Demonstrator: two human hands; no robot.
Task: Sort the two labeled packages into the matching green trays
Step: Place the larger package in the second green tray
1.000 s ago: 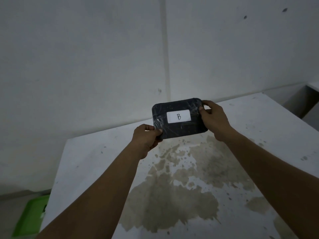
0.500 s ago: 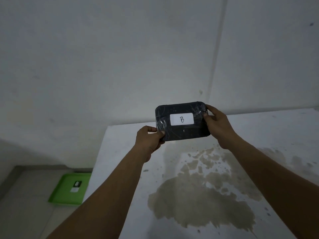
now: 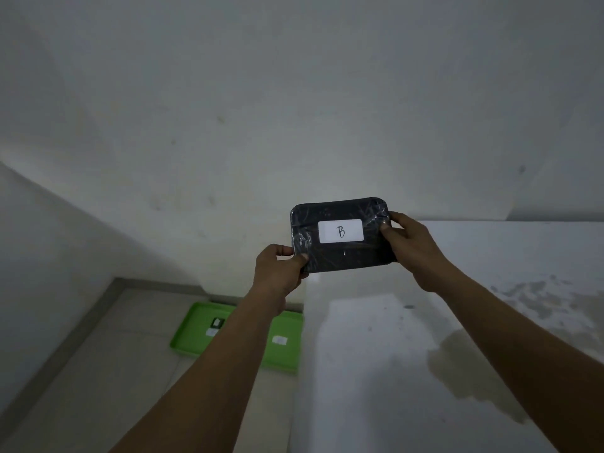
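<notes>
A black, plastic-wrapped package (image 3: 340,253) with a white label marked "B" is held up in front of me, above the table's left edge. My left hand (image 3: 277,269) pinches its lower left corner. My right hand (image 3: 411,250) grips its right side. Below, on the floor, lie two green trays side by side. The left tray (image 3: 196,331) has a small dark item and a white label on it. The right tray (image 3: 282,348) carries a white label. My left forearm crosses over both trays and hides part of each.
A white table (image 3: 408,371) with a brownish stain fills the lower right. A grey wall stands behind. The tiled floor (image 3: 108,387) lies to the left, bounded by a wall at the far left.
The view has swung left, with the package still held in both hands. The table has shifted right in view, and a second green tray has come into sight on the floor.
</notes>
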